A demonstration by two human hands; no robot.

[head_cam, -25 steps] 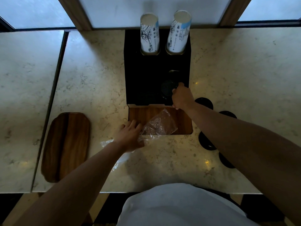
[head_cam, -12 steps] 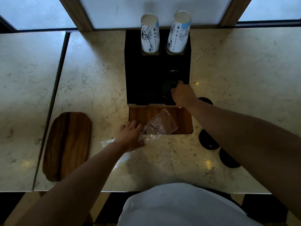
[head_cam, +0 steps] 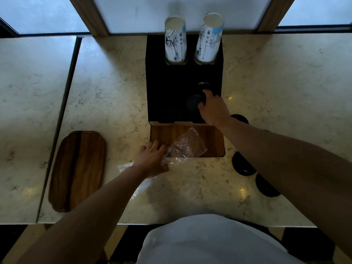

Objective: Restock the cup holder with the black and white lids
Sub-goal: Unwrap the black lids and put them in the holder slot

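Black lid (head_cam: 194, 104), edge pinched by right grip (head_cam: 214, 111), over cup holder (head_cam: 169, 92)

Glossy marble counter (head_cam: 106, 96); wood tray (head_cam: 78, 170); crinkled clear plastic bag (head_cam: 185, 147).

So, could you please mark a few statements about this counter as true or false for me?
1. Two cup stacks stand at the back of the cup holder. True.
2. The right hand grips a white lid. False: it grips a black lid at the holder's front right.
3. The left hand rests on the clear plastic bag. True.
4. The wooden board lies to the right of the holder. False: it lies to the left.
5. Other loose lids, all black, lie on the counter right of the holder. True.
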